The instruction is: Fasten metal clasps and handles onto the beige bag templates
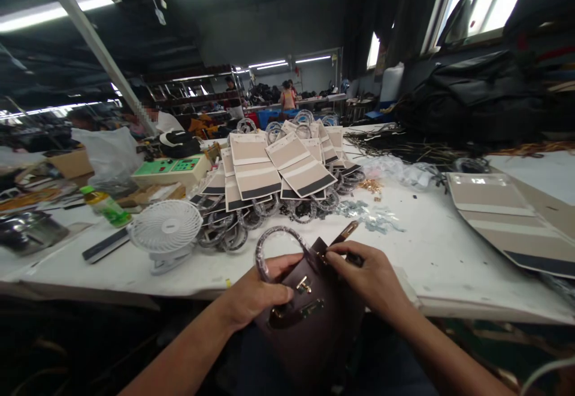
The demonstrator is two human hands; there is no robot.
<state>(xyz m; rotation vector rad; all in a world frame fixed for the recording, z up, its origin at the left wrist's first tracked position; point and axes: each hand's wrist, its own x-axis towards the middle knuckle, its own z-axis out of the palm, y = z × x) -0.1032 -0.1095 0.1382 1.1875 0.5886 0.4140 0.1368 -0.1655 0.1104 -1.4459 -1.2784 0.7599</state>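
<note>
A dark brown handbag [309,330] with gold-coloured metal fittings is held upright at the table's front edge. My left hand [263,294] is closed on its upper left side, thumb on the front beside a gold turn-lock [304,285]. Above it arches the bag's handle [281,231], wrapped in clear plastic. At the upper right corner, the fingertips of my right hand [366,273] pinch the base of a brown strap [345,232] with a gold metal end. A small dark object [354,259] shows among the right fingers; its kind is unclear.
Beige bag panels [256,168] with wrapped handles are piled behind the bag. A white fan [166,228], a green-labelled bottle [108,207] and a metal pot [31,231] stand left. Gold fittings [372,186] and plastic scraps [372,216] lie right of the pile, with another panel [507,222] farther right.
</note>
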